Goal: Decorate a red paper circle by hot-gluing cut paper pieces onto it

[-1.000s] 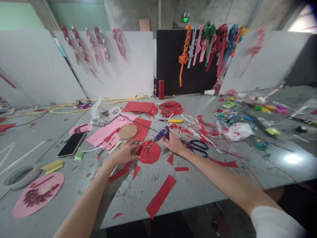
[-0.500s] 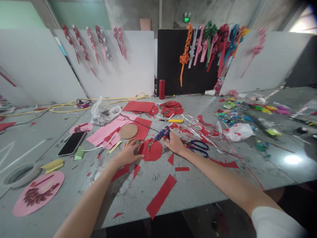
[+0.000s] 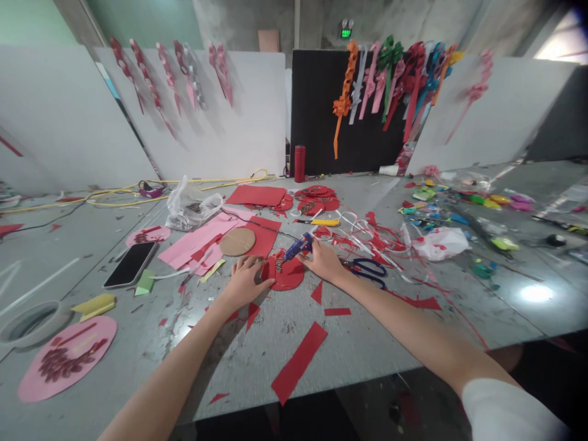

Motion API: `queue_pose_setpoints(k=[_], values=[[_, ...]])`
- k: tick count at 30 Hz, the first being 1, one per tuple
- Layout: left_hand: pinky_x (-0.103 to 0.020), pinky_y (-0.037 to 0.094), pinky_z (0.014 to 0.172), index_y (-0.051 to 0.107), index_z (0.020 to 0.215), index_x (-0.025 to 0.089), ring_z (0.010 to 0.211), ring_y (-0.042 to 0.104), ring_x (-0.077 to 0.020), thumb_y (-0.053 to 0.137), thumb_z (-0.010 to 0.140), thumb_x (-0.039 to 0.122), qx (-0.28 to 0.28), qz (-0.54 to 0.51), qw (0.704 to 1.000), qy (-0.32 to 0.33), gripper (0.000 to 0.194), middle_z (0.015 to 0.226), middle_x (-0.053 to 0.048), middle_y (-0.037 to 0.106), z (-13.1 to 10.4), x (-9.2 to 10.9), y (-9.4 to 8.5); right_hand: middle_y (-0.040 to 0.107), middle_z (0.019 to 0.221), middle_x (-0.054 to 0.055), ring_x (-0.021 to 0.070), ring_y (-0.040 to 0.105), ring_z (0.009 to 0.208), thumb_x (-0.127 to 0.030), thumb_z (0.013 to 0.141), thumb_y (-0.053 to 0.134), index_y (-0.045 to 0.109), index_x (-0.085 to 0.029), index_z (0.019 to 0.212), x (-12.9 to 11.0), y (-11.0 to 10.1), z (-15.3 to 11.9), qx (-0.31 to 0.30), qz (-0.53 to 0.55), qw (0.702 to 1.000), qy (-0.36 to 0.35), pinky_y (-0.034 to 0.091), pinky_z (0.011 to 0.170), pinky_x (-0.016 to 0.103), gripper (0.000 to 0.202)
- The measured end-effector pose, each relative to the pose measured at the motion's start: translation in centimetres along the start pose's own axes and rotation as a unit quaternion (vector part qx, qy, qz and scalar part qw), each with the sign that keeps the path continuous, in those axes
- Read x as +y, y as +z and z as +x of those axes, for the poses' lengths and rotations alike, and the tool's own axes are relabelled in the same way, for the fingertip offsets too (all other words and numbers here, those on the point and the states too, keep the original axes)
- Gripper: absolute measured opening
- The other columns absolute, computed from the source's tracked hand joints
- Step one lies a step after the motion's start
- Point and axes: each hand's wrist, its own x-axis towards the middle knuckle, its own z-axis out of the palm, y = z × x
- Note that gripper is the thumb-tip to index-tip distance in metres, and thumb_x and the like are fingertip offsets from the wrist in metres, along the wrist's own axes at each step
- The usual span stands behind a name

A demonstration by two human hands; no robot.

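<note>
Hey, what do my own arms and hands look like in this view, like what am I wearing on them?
A short white sleeve shows on your right upper arm, ending above the elbow. Your right hand and left hand are both bare, with no gloves. No sleeve shows on your left arm.

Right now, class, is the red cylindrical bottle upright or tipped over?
Upright: the red cylindrical bottle stands on end, its sides vertical before the flat black panel.

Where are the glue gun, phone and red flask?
Glue gun [image 3: 299, 246]: head view, on its blue body.
Phone [image 3: 131, 264]: head view, on its dark screen.
Red flask [image 3: 299, 165]: head view, halfway up its side.
</note>
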Motion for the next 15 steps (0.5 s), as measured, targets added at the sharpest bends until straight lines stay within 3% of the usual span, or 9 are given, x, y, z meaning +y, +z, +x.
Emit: queue_pose_setpoints(k=[4, 8, 15], values=[[-0.063, 0.038, 0.114, 0.067, 0.139, 0.028, 0.143, 0.04, -0.0401, 0.071, 0.092, 0.057, -0.02, -0.009, 1.0, 0.019, 0.055, 0.151, -0.013, 0.056, 0.0, -0.7, -0.5, 0.075, 0.107, 0.016, 0.0325, 0.075, 0.097, -0.06, 0.1, 0.063, 0.052, -0.015, 0.132, 0.0, 0.2, -0.1, 0.009, 0.009, 1.0, 0.009, 0.055, 0.076, 0.037, 0.056], [-0.063, 0.037, 0.115, 0.066, 0.142, 0.031, 0.144, 0.039, -0.0408, 0.073, 0.09, 0.058, -0.037, 0.003, 0.999, 0.019, 0.059, 0.152, -0.012, 0.055, -0.1, -0.9, -0.5, 0.073, 0.11, 0.014, 0.0314, 0.074, 0.103, -0.059, 0.1, 0.064, 0.056, -0.018, 0.127, 0.2, 0.4, -0.1, 0.054, 0.035, 0.998, -0.026, 0.056, 0.08, 0.037, 0.049], [-0.063, 0.037, 0.114, 0.07, 0.136, 0.031, 0.144, 0.038, -0.042, 0.075, 0.088, 0.059, -0.008, 0.031, 0.999, 0.004, 0.056, 0.151, -0.012, 0.055, -0.2, 0.7, -0.3, 0.072, 0.102, 0.01, 0.0272, 0.072, 0.093, -0.05, 0.101, 0.065, 0.062, -0.019, 0.125, 0.6, 0.2, 0.0, 0.109, 0.048, 0.989, -0.087, 0.054, 0.078, 0.034, 0.039]])
